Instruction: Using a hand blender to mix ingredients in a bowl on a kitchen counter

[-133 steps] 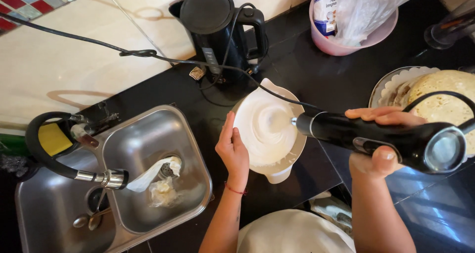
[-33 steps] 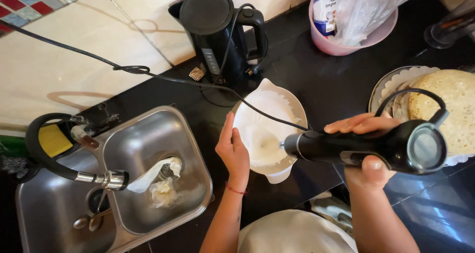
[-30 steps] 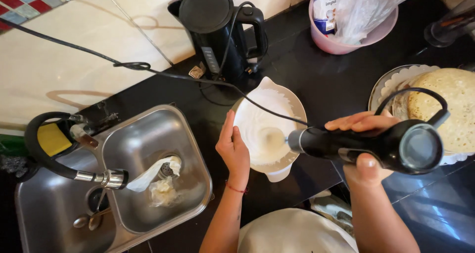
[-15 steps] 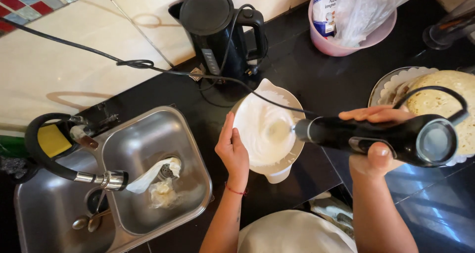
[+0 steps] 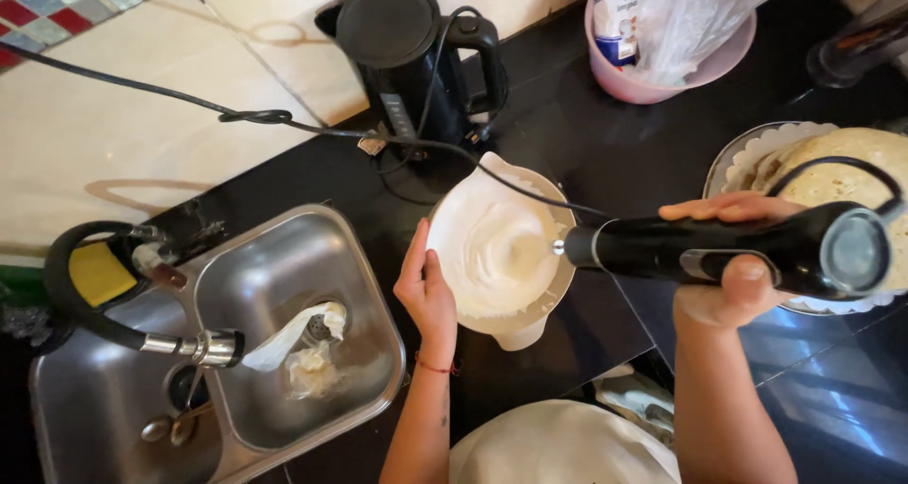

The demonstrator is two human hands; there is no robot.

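Nearest the viewer, the right hand [image 5: 733,266] is wrapped around a black hand blender [image 5: 728,252], held almost level with its tip dipped into white whipped cream [image 5: 492,247]. The left hand [image 5: 427,290] lies open against the near left side of the white mixing bowl [image 5: 515,325] that holds the cream, on the black counter [image 5: 605,153]. Left of it is a steel sink [image 5: 293,257]. Beyond the bowl stand a black electric kettle [image 5: 402,49] and a pink tub [image 5: 653,82]; flatbreads [image 5: 851,158] lie at the right.
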